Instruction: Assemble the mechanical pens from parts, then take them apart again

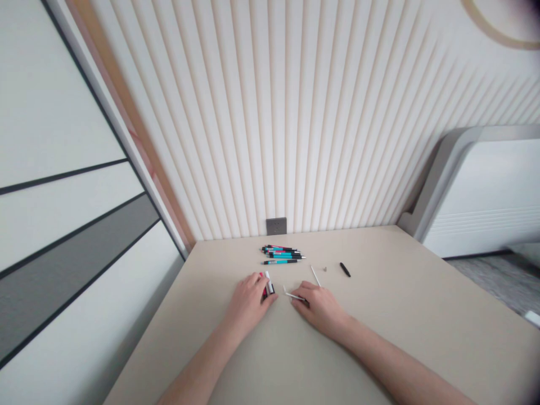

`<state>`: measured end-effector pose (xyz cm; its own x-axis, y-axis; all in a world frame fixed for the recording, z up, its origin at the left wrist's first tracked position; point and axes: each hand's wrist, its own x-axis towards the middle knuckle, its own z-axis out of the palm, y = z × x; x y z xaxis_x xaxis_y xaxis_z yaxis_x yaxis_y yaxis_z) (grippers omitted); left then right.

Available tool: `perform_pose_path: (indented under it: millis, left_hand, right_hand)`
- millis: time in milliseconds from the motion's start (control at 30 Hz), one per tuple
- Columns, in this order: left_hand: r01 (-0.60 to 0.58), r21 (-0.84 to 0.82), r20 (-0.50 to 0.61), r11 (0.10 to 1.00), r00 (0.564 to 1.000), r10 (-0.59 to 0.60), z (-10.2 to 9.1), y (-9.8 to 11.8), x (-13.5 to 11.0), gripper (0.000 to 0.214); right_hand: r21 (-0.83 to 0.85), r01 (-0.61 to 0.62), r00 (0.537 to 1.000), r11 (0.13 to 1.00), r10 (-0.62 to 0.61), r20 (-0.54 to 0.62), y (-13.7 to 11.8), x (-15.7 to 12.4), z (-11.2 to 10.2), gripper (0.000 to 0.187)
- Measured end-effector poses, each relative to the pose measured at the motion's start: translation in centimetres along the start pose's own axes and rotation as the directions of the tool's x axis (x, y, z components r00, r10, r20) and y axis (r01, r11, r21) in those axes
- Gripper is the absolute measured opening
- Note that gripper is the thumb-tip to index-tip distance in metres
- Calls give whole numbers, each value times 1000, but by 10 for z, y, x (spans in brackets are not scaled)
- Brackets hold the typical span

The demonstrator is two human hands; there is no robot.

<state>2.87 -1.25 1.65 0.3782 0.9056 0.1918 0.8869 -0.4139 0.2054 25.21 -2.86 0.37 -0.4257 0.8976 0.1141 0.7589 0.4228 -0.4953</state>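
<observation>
Near the table's far edge lay teal, black and red pens point(282, 254). Frontward of these, the left hand point(248, 295) had fingers closed around red and white pieces point(269, 280); the right hand point(319, 304) gripped a slim white rod point(294, 296).

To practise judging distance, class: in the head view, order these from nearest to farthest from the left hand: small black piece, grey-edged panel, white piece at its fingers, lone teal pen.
1. White piece: at the left hand.
2. Lone teal pen: beyond it, slightly right.
3. Small black piece: farther right, on the table.
4. Grey-edged panel: far right, beyond the table.
</observation>
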Motion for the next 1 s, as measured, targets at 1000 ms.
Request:
perform_pose_path:
  millis: [1000]
  left_hand:
    - [-124,-267,113,956,981,159,0,-17,4,25]
  right_hand:
    - [-148,-93,995,985,87,-51,-11,13,6,31]
